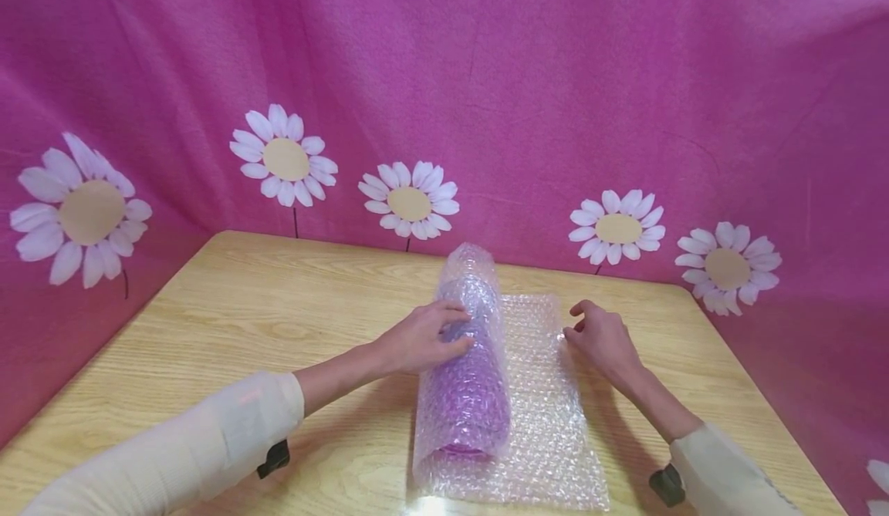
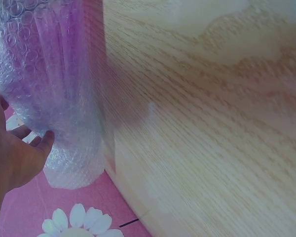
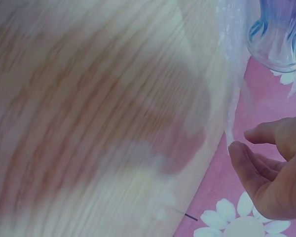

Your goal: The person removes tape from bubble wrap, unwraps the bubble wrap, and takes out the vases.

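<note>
A purple glass vase (image 1: 474,412), bluish toward its far end, lies on its side inside a roll of bubble wrap (image 1: 468,265). In the right wrist view, the clear-blue base of the vase (image 3: 278,42) shows at the roll's far end. My left hand (image 1: 425,337) rests on the roll from the left, thumb and fingers spread over the plastic. A flat stretch of wrap extends right from the roll. At its right edge is my right hand (image 1: 603,340), fingers bent; one fingertip touches the edge (image 3: 230,133), with a gap between thumb and forefinger.
The work lies on a light wood-grain table (image 1: 305,292) with rounded far corners. A pink cloth (image 1: 486,115) with white daisies hangs round the back and sides. The roll's far end reaches close to the table's back edge.
</note>
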The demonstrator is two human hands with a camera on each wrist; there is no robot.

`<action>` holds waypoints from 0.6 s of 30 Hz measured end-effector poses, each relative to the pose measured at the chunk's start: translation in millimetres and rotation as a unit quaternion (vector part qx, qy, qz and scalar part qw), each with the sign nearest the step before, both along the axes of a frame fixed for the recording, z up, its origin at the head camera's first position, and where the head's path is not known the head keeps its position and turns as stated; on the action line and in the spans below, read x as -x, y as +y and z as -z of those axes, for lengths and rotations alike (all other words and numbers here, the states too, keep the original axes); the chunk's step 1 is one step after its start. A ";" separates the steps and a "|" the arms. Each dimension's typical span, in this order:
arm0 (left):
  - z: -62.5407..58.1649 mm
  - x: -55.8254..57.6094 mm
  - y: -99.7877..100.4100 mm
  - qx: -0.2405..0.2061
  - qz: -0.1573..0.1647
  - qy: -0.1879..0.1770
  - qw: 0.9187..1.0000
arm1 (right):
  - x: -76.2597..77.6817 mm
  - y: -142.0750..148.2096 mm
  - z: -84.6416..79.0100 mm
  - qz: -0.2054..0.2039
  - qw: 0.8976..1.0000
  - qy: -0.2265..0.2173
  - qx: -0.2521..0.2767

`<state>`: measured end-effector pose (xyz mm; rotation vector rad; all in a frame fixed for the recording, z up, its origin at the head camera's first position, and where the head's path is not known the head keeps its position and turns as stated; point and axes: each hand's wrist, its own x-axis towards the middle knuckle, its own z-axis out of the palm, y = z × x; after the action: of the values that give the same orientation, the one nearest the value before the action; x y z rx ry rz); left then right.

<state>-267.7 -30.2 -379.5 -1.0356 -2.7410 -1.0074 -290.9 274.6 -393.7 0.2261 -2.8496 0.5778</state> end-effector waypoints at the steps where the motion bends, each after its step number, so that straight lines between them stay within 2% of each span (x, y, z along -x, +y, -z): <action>1: 0.1 0.0 0.0 -0.001 0.000 0.000 1.000 | -0.2 -1.0 -0.4 -0.005 1.000 0.006 0.003; 6: 1.0 0.2 -0.1 -0.005 -0.001 -0.002 1.000 | -1.7 -9.8 -3.9 -0.027 0.999 0.028 0.014; 14: 1.9 0.2 -0.5 -0.006 -0.001 -0.004 1.000 | -9.5 -27.3 -14.7 -0.022 1.000 0.018 -0.004; 18: 1.9 0.3 -0.4 -0.005 -0.002 -0.003 1.000 | -13.2 -36.0 -19.1 -0.026 0.999 0.019 0.005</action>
<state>-268.0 -30.6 -381.4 -1.0265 -2.7393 -1.0238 -277.7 238.6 -374.5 0.3068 -2.8120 0.5902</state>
